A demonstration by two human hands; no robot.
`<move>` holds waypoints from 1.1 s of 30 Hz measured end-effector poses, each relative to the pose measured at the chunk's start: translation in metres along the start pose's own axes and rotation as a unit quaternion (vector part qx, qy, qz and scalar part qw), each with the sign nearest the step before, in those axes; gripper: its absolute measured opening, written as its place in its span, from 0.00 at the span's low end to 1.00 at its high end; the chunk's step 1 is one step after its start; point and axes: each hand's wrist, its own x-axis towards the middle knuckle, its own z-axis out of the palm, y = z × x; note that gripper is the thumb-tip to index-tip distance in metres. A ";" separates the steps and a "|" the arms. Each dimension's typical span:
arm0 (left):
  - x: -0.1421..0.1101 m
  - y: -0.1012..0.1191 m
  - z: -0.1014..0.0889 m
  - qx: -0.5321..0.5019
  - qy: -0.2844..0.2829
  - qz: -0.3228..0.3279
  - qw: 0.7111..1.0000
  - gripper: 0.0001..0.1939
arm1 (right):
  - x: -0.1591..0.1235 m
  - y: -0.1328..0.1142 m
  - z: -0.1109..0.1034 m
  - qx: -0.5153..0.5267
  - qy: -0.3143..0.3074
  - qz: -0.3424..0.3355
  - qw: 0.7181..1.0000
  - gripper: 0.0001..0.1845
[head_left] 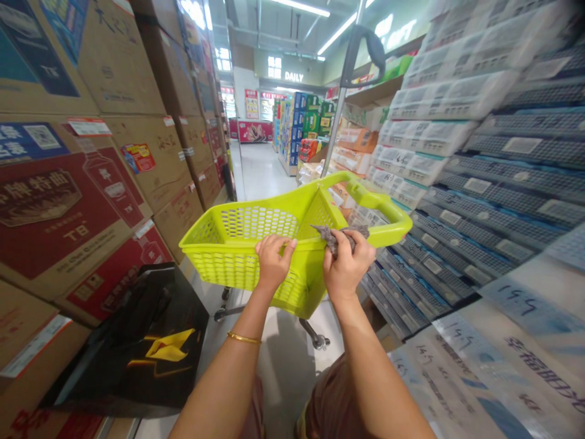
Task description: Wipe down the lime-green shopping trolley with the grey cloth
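Observation:
A lime-green plastic shopping basket (237, 244) on a wheeled frame stands in a shop aisle just in front of me. My left hand (273, 261) grips its near rim, fingers curled over the edge. My right hand (346, 266) is closed on a crumpled grey cloth (336, 236) and presses it against the rim close to the basket's green handle (379, 204). A gold bangle sits on my left wrist.
Stacked cardboard cartons (68, 201) wall the left side, with a black bag (141, 347) leaning at their foot. Piles of packaged goods (479, 183) crowd the right. The tiled aisle (258, 167) runs ahead to far shelves.

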 end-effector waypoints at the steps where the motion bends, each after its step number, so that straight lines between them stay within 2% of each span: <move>1: -0.001 0.001 0.000 0.011 -0.001 0.002 1.000 0.15 | 0.000 -0.004 0.000 0.007 -0.007 0.002 1.000 0.16; 5: -0.004 0.009 0.000 0.047 -0.010 0.025 0.999 0.14 | -0.004 -0.025 0.006 0.038 -0.088 -0.009 0.995 0.16; 7: -0.004 0.011 0.002 0.026 -0.028 0.049 0.998 0.14 | -0.008 -0.035 0.011 0.051 -0.122 -0.014 0.991 0.15; 9: -0.003 0.011 0.006 -0.013 -0.060 0.065 0.996 0.14 | -0.010 -0.040 0.014 0.054 -0.131 -0.010 0.990 0.15; 11: 0.000 0.011 0.009 -0.034 -0.092 0.060 0.993 0.14 | -0.011 -0.040 0.015 0.042 -0.123 -0.012 0.991 0.15; 14: 0.004 0.013 0.011 -0.024 -0.106 0.051 0.993 0.12 | -0.009 -0.032 0.014 0.013 -0.107 -0.039 0.993 0.15; 18: 0.005 0.017 0.011 -0.025 -0.090 0.051 0.994 0.11 | -0.003 -0.013 0.008 -0.012 -0.070 -0.050 0.996 0.13; 22: 0.001 0.019 0.011 -0.040 -0.048 0.028 0.998 0.13 | 0.007 0.012 -0.002 -0.017 0.018 -0.023 0.999 0.13; 25: 0.000 0.022 0.009 -0.018 -0.028 0.020 0.999 0.15 | 0.010 0.021 -0.005 0.001 0.066 -0.004 0.998 0.14; 27: -0.001 0.025 0.007 0.009 -0.018 0.027 0.999 0.15 | 0.009 0.018 -0.004 0.025 0.066 -0.013 0.997 0.14; 30: -0.001 0.031 0.005 0.052 -0.013 0.057 0.997 0.15 | 0.003 0.001 0.000 0.059 0.026 -0.046 0.997 0.13; 33: 0.001 0.033 0.010 0.036 -0.024 0.105 0.994 0.15 | -0.003 -0.015 0.005 0.079 -0.006 -0.053 0.995 0.12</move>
